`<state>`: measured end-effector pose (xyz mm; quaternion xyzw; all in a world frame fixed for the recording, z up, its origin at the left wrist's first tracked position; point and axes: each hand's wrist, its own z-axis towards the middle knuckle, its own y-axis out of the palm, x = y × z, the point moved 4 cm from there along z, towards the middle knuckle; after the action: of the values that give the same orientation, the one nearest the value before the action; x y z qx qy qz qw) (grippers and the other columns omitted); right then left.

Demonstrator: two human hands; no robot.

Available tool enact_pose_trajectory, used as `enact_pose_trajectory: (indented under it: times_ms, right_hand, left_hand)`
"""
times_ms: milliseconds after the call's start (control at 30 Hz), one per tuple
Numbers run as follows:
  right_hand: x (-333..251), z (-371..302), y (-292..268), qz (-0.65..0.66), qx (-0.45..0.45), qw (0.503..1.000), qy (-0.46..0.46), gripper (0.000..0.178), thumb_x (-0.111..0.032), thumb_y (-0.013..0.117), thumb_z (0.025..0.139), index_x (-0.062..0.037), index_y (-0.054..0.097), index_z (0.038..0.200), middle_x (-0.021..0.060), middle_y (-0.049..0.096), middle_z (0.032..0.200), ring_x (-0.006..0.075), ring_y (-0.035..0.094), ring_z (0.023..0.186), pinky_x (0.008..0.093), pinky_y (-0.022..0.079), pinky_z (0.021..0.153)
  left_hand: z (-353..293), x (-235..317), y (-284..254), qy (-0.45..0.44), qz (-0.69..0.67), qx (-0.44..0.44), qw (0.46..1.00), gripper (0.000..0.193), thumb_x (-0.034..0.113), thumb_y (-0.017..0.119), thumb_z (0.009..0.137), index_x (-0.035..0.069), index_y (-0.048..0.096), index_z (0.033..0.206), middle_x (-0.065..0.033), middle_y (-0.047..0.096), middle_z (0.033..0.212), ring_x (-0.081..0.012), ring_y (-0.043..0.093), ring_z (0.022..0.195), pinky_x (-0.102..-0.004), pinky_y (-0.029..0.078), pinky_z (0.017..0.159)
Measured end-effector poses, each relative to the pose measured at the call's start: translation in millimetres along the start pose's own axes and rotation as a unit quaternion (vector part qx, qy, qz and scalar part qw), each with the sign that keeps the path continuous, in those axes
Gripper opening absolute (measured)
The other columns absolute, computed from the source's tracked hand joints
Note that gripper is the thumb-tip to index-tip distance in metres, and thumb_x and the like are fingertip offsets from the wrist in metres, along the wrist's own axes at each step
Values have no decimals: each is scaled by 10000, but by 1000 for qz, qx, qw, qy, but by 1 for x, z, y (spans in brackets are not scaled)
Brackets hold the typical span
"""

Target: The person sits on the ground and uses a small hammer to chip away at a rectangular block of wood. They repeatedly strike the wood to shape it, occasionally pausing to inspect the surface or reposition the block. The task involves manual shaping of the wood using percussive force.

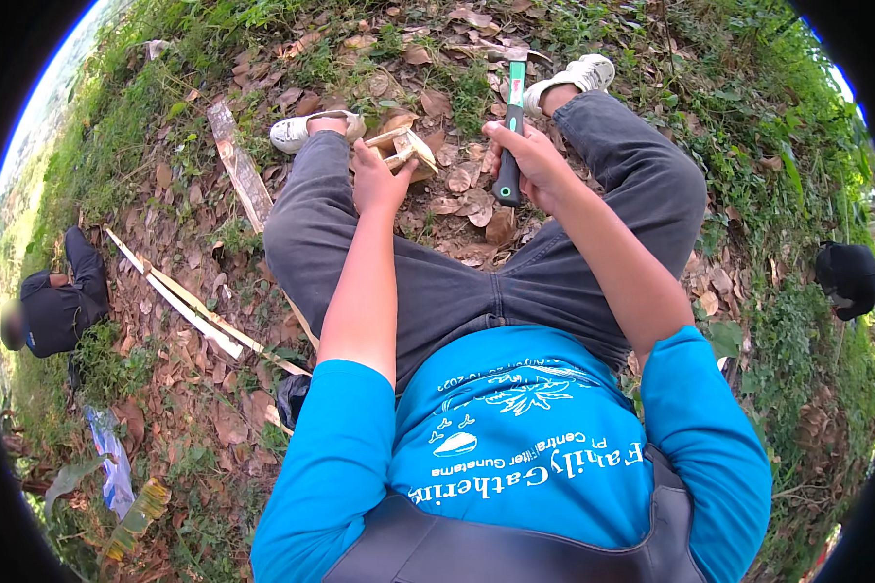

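My left hand point(377, 185) is closed on a small piece of woodwork point(415, 148), made of pale pieces set at angles to each other. It is held low between my spread legs, near my left shoe. Its lower side is partly hidden by my fingers. In my right hand point(537, 163) is a hammer point(517, 87) with a green and black handle. My fingers wrap the black grip, thumb lying along it, and the metal head points away from me near my right shoe. Hammer and woodwork are apart.
A rough wooden board point(239, 167) lies left of my left leg. Thin split wood strips point(187, 301) rest on the leafy ground further left. A blue and white plastic bag point(112, 462) lies at lower left. A person in dark clothes point(60, 309) is at far left; a dark cap point(848, 280) shows at far right.
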<state>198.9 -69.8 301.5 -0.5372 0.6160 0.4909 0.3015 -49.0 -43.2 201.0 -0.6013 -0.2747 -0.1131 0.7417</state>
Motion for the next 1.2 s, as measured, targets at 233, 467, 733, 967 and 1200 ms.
enact_pose_trajectory:
  times_ms: [233, 467, 733, 967, 1200]
  right_hand:
    - [104, 32, -55, -170, 9, 977, 125, 161, -241, 604, 975, -86, 592, 1016, -9, 545, 741, 84, 515, 566, 259, 434, 484]
    - [152, 59, -71, -204, 21, 965, 162, 294, -325, 590, 969, -50, 577, 866, 13, 511, 618, 143, 535, 501, 320, 425, 464]
    - [136, 74, -58, -189, 109, 975, -41, 343, -338, 528, 1012, -9, 617, 1038, 85, 614, 738, 214, 596, 666, 372, 464, 649]
    - [204, 74, -11, -187, 42, 981, -15, 281, -307, 471, 1037, -32, 519, 1063, 102, 605, 765, 228, 629, 639, 392, 485, 615]
    - [146, 96, -20, -45, 100, 993, 38, 335, -338, 513, 1024, -31, 543, 893, 34, 549, 647, 140, 561, 498, 339, 453, 464]
  left_hand:
    - [24, 16, -8, 78, 30, 5, 997, 1114, 624, 877, 568, 108, 333, 1391, -225, 521, 1271, -404, 556, 1178, -490, 484, 968]
    - [56, -18, -7, 62, -7, 36, 997, 1073, 555, 868, 635, 39, 364, 1429, -252, 551, 1256, -399, 557, 1168, -462, 464, 989]
    - [55, -77, -9, -4, -164, 56, 985, 913, 365, 888, 705, -16, 419, 1389, -203, 552, 1291, -292, 554, 1192, -374, 432, 1032]
    - [55, -69, -10, -48, -107, 88, 989, 920, 465, 857, 701, -19, 453, 1371, -212, 582, 1271, -308, 581, 1178, -376, 444, 1014]
    - [55, -80, -10, -64, -103, 115, 986, 923, 502, 832, 698, -28, 468, 1361, -223, 599, 1263, -327, 597, 1171, -395, 453, 1001]
